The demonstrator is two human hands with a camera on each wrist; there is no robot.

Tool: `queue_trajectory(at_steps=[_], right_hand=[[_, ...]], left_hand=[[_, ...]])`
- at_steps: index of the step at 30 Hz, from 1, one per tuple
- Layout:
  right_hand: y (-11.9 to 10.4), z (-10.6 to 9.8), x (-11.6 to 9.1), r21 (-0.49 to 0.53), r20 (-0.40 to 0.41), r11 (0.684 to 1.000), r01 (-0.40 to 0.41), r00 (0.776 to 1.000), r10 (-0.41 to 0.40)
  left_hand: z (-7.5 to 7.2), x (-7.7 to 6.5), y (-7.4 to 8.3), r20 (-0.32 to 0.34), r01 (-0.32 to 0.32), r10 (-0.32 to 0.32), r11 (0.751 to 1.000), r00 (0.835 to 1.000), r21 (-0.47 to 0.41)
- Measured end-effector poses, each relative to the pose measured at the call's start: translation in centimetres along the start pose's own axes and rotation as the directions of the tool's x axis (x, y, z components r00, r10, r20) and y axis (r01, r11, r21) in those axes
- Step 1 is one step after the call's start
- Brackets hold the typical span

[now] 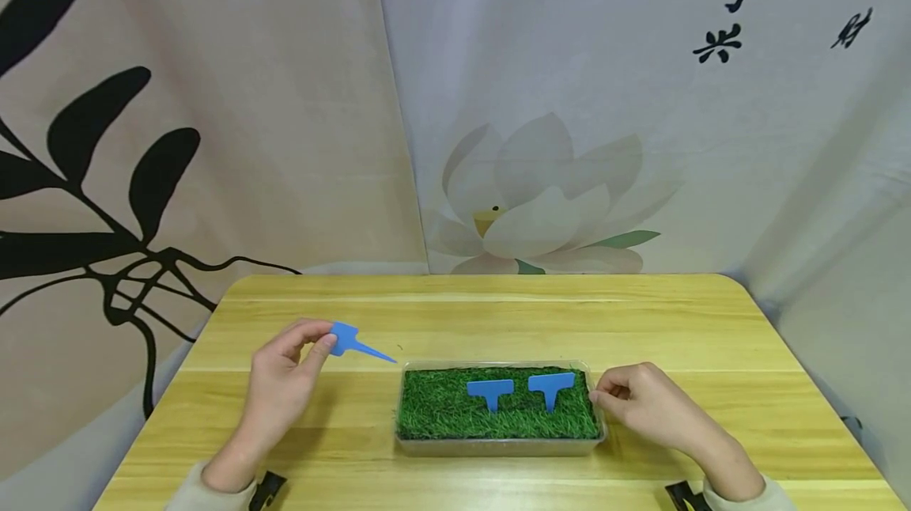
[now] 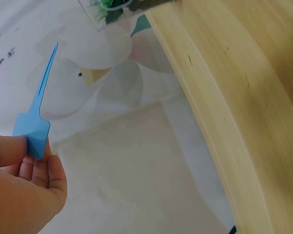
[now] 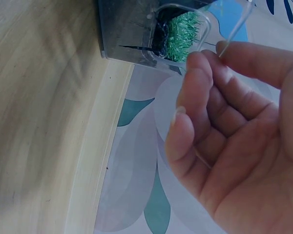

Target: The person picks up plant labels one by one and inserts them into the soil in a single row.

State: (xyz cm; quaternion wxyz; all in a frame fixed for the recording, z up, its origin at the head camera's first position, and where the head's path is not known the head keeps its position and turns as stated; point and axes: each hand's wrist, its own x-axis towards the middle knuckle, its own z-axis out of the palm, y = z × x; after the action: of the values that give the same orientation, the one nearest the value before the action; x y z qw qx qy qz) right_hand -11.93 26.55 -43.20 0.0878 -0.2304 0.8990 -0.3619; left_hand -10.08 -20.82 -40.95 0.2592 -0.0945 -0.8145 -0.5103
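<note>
My left hand [image 1: 279, 384] pinches a blue T-shaped plant label [image 1: 345, 338] by its wide head, between thumb and fingers. The label's pointed stem reaches toward the left end of a clear plastic box [image 1: 498, 448], above the table. In the left wrist view the label [image 2: 33, 131] points upward from the fingertips. Artificial grass [image 1: 437, 408] fills the box. Two blue labels, one nearer the middle [image 1: 491, 388] and one to its right [image 1: 551, 382], stand upright in the grass, stems partly hidden. My right hand [image 1: 651, 408] pinches the box's right rim between thumb and forefinger.
The box stands on a light wooden table [image 1: 342, 463] with rounded far corners. Behind the table hangs a pale cloth backdrop [image 1: 299, 100] printed with a flower, dark leaves and characters. Dark straps [image 1: 266, 489] sit at both wrists by the light sleeves.
</note>
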Motion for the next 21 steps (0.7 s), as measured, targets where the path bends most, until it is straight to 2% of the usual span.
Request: queue_trajectory(at_steps=[6,15,21], right_hand=[[0.0,0.0,0.0,0.005,0.001,1.000,0.001,1.000,-0.001],[0.0,0.1,0.0,0.010,0.005,1.000,-0.005,1.000,0.005],[0.1,0.1,0.0,0.017,0.004,1.000,-0.009,1.000,0.009]], left_hand=[[1.1,-0.3,0.3,0.017,-0.058,0.057,0.998,0.998,0.027],[2.7,-0.6,0.2,0.067,-0.143,0.146,0.989,0.987,-0.039],[3.5,-0.9,0.2,0.095,-0.137,0.141,0.989,0.985,-0.053]])
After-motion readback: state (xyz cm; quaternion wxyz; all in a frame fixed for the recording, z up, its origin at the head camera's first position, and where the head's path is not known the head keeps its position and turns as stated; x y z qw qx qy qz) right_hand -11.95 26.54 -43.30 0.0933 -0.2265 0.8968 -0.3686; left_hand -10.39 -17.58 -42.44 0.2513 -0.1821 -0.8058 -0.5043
